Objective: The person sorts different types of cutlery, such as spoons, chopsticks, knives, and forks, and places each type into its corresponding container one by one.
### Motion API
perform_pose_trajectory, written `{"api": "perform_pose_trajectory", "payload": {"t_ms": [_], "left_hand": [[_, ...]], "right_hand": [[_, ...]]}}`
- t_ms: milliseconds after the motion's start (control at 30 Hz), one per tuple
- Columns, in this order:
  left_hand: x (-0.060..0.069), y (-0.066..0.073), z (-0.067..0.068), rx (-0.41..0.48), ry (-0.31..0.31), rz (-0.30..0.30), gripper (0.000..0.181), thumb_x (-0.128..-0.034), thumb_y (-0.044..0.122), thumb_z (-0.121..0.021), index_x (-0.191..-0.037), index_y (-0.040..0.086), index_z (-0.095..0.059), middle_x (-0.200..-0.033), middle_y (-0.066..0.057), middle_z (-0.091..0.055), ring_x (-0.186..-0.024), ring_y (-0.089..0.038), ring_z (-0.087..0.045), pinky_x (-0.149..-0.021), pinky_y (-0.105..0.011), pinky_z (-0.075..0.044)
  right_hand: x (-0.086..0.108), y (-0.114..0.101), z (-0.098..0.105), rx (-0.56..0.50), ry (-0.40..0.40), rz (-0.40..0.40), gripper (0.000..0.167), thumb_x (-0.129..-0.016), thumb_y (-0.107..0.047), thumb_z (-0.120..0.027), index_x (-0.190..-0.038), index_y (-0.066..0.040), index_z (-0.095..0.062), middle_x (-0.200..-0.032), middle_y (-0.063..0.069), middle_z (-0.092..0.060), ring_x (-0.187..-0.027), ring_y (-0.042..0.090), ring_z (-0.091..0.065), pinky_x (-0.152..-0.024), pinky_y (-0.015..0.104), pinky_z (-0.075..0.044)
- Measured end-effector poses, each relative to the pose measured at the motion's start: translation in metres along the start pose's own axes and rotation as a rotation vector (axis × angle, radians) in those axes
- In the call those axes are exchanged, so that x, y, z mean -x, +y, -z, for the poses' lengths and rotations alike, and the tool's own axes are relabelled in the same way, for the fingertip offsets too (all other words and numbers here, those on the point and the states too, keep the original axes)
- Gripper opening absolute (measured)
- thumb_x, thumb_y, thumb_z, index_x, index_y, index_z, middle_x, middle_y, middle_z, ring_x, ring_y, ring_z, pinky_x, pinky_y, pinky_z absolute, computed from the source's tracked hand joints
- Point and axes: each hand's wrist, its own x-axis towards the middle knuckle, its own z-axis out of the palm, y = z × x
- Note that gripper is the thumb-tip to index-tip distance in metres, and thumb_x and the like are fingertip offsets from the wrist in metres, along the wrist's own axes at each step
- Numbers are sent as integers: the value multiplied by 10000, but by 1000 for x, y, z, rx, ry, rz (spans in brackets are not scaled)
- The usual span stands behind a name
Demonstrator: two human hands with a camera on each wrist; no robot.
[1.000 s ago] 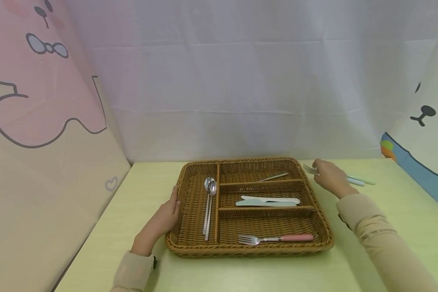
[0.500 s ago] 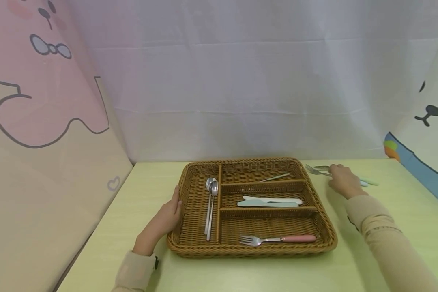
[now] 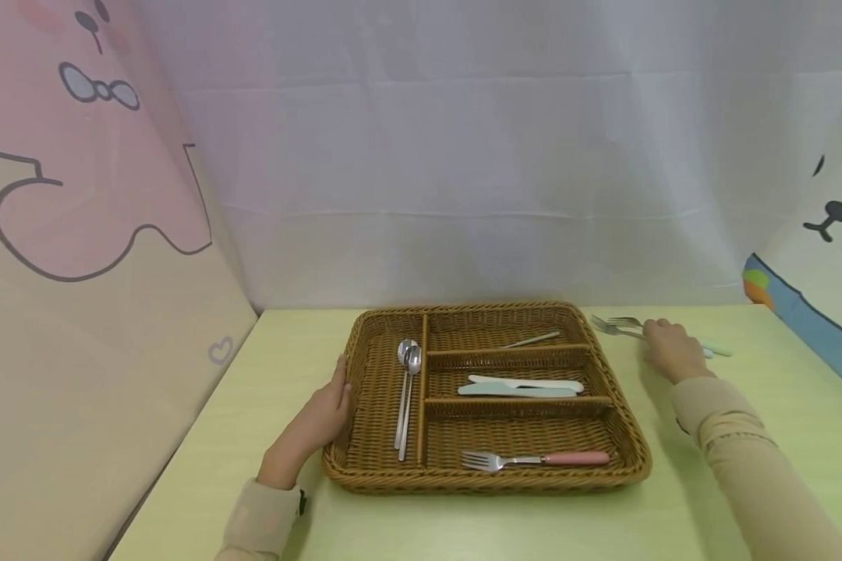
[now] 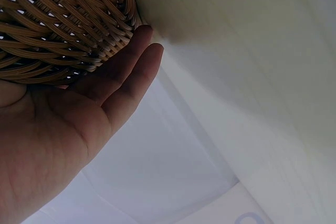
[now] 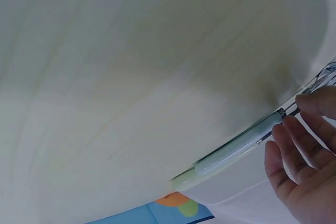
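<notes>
My left hand rests against the left side of a brown wicker cutlery basket; its fingers lie straight along the outer wall in the left wrist view. To the basket's right, my right hand pinches a fork at the metal neck between thumb and fingers. A second fork lies close behind it. One pale blue handle and one pale green handle show past the hand in the right wrist view. Which fork is pinched, I cannot tell.
Inside the basket, two spoons lie in the left compartment. A thin green handle shows at the back, two knives in the middle, and a pink-handled fork at the front. A white curtain hangs behind the pale table.
My right hand has moved right along the forks, away from the basket, so more of their heads shows. The left hand stays against the basket. The view has shifted slightly.
</notes>
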Motion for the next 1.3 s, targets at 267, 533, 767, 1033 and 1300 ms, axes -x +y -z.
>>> {"api": "perform_pose_trajectory", "payload": {"t_ms": [267,533,767,1033,1300], "left_hand": [[1,1,1,-12,4,-5,554,-1015,137,-254,-1438,-66,40,-1363,-358,-335,-1206,-439,-436,-989,-525,-379],[2,1,1,-12,8,-3,562,-1013,140,-257,-1443,-48,52,-1375,-349,-323,-1203,-437,-440,-987,-524,-382],[0,-2,0,-4,1,-5,570,-1012,153,-252,-1441,-45,67,-1390,-342,-301,-1222,-437,-419,-1002,-524,-367],[0,-2,0,0,5,-6,565,-1013,154,-251,-1440,-58,52,-1383,-345,-315,-1206,-438,-437,-990,-525,-380],[0,-2,0,-2,-4,-3,567,-1013,151,-246,-1441,-47,69,-1386,-342,-312,-1212,-432,-434,-998,-523,-372]], "right_hand": [[-1,0,-6,21,2,-7,324,-862,45,-311,-1099,224,-442,-1012,428,-427,-919,570,-428,-668,598,-449],[-2,3,-10,28,27,-8,278,-855,59,-333,-1057,195,-467,-1028,385,-418,-932,544,-417,-657,598,-433],[-3,4,-11,33,39,-12,285,-838,67,-353,-1081,184,-445,-1087,392,-449,-975,552,-415,-732,647,-406],[-3,3,-13,50,71,16,206,-877,40,-388,-989,139,-529,-963,332,-527,-862,482,-469,-655,597,-438],[-4,6,-12,35,42,18,142,-876,-12,-484,-798,70,-570,-705,198,-540,-624,321,-518,-485,419,-440]]}}
